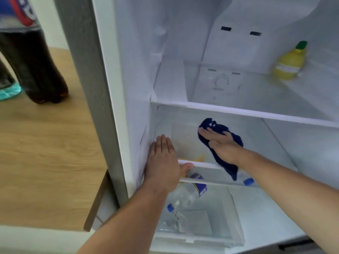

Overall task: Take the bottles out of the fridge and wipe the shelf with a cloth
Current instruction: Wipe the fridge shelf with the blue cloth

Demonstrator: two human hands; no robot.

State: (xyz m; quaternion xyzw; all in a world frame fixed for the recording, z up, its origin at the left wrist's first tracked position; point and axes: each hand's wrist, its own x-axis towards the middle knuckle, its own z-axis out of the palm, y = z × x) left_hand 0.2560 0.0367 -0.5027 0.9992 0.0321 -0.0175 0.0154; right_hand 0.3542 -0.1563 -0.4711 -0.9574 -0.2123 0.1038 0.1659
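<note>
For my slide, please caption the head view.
Right hand presses blue cloth on fridge shelf; left hand touches its edge.

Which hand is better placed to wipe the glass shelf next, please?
Right: the right hand presses the blue cloth flat on the shelf, while the left hand holds no cloth and rests at its front corner.

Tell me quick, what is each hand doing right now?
Left hand: open, resting flat on the shelf.
Right hand: open, pressing the blue cloth flat.
</note>
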